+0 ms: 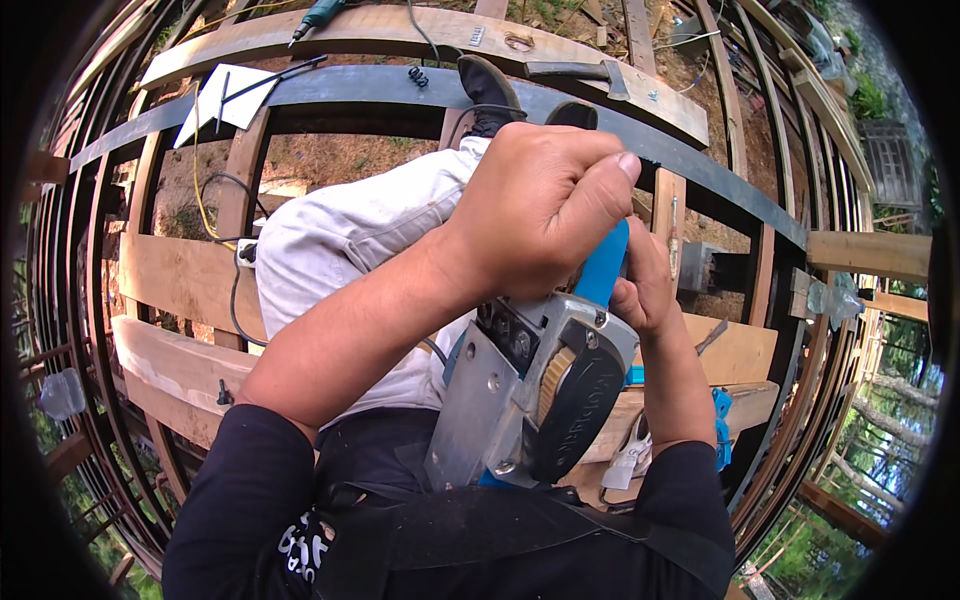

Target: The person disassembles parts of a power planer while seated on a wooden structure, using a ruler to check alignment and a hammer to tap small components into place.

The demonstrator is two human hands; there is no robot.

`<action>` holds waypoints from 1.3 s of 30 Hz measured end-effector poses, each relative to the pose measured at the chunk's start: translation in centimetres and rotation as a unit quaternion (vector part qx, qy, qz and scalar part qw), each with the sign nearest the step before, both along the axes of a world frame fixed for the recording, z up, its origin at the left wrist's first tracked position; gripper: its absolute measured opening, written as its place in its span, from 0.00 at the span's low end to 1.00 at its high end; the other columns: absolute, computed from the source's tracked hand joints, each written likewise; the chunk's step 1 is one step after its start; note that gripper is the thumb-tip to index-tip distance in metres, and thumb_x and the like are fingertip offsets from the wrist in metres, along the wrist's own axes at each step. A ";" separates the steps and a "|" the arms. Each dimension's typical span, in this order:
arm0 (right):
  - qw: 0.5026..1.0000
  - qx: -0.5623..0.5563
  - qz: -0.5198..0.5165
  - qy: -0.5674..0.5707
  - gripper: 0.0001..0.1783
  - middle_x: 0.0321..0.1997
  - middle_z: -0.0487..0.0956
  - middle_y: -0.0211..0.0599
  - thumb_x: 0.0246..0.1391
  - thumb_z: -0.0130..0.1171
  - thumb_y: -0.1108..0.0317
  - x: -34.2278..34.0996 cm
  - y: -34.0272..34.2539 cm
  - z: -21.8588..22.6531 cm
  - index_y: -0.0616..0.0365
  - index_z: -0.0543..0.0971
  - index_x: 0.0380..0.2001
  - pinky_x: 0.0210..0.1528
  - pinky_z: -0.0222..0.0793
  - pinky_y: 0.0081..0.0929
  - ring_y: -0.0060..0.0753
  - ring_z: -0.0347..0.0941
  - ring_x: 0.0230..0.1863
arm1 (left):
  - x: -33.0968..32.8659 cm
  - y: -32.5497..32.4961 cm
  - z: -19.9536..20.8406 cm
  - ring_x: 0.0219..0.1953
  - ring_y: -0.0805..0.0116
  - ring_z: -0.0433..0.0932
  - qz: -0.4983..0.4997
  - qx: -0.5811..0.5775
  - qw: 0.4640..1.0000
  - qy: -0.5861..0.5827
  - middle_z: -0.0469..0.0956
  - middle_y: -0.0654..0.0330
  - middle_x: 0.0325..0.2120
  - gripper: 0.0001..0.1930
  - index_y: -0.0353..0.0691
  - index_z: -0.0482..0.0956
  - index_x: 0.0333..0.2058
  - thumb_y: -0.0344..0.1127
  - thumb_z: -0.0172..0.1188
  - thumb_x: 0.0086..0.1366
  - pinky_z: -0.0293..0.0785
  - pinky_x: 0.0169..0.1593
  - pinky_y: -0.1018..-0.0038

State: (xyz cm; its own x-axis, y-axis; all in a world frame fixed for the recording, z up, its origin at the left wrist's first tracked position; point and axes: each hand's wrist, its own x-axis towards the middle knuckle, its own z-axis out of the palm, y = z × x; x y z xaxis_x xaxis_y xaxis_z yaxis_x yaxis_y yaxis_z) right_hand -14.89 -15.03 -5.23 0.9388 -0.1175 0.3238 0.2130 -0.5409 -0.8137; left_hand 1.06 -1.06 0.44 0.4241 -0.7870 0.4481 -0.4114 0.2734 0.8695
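Note:
An electric hand planer [585, 400], silver and black with blue parts, stands tilted in front of my chest. Its flat metal sole [475, 405] faces left, and the cutter opening shows near the top of that side. My right hand [645, 280] is closed around the planer's upper blue part, its fingers partly hidden. Just above, my left hand [545, 205] is balled with the thumb laid over the fingers, close against the planer's top end. Whatever sits inside that fist is hidden.
Beyond my legs, a hatchet [585, 72] lies on a wide plank. A teal power tool [318, 15] rests at the far left, near a white triangular sheet [230, 100] with black rods. A long metal beam [340, 85] crosses the wooden framing, with gaps over bare ground.

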 end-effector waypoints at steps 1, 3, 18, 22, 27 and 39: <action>1.000 -0.024 0.003 0.014 0.36 0.35 0.77 0.48 0.59 0.47 0.36 0.0 -0.1 0.2 0.66 0.73 0.43 0.34 0.70 0.32 0.42 0.77 0.32 | 0.0 0.1 -0.1 0.19 0.67 0.73 0.000 0.001 1.000 0.001 0.74 0.53 0.16 0.22 0.30 0.77 0.22 0.41 0.43 0.65 0.68 0.27 0.72; 1.000 0.011 0.009 0.023 0.36 0.36 0.77 0.46 0.60 0.45 0.37 0.1 0.3 0.5 0.66 0.73 0.43 0.36 0.70 0.31 0.39 0.77 0.34 | 0.1 0.2 -0.2 0.19 0.67 0.73 0.001 0.004 1.000 0.015 0.74 0.54 0.16 0.22 0.29 0.77 0.22 0.41 0.43 0.65 0.69 0.27 0.72; 0.854 0.478 -0.050 0.198 0.39 0.58 0.72 0.47 0.63 0.44 0.41 -2.7 2.5 0.3 0.65 0.61 0.63 0.60 0.67 0.38 0.40 0.70 0.59 | -0.7 -0.7 1.3 0.21 0.58 0.73 -0.002 0.044 0.997 -0.063 0.72 0.50 0.18 0.19 0.32 0.75 0.24 0.43 0.49 0.67 0.67 0.26 0.69; 0.902 0.393 -0.104 0.147 0.34 0.47 0.77 0.41 0.66 0.42 0.45 -5.5 4.4 1.4 0.69 0.68 0.56 0.52 0.67 0.25 0.29 0.73 0.48 | -0.1 -1.8 1.7 0.23 0.53 0.74 -0.026 0.079 0.996 -0.044 0.73 0.48 0.19 0.22 0.31 0.77 0.27 0.47 0.49 0.69 0.68 0.29 0.66; 0.816 0.534 -0.208 0.077 0.23 0.49 0.77 0.43 0.66 0.45 0.60 -8.2 5.1 -6.1 0.70 0.69 0.55 0.53 0.70 0.30 0.30 0.74 0.48 | -1.4 -4.5 2.1 0.32 0.42 0.77 -0.061 0.166 0.978 -0.109 0.78 0.44 0.25 0.25 0.34 0.81 0.35 0.53 0.47 0.69 0.71 0.37 0.59; 0.764 0.607 -0.218 0.023 0.23 0.47 0.77 0.44 0.65 0.47 0.61 -6.0 5.0 -8.1 0.69 0.70 0.53 0.51 0.72 0.30 0.31 0.75 0.46 | 1.2 -6.8 -3.0 0.40 0.75 0.78 -0.276 0.189 0.897 0.289 0.81 0.59 0.36 0.15 0.37 0.79 0.45 0.41 0.58 0.67 0.75 0.47 0.76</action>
State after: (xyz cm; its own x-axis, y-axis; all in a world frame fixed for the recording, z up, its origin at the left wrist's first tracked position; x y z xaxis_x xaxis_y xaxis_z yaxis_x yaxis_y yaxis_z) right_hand -20.93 -10.03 -13.29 0.7317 -0.6098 -0.3047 0.1845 0.6074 -0.7727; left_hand 2.30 -7.90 -2.55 -0.0021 -0.9980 -0.0634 0.2453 -0.0620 0.9675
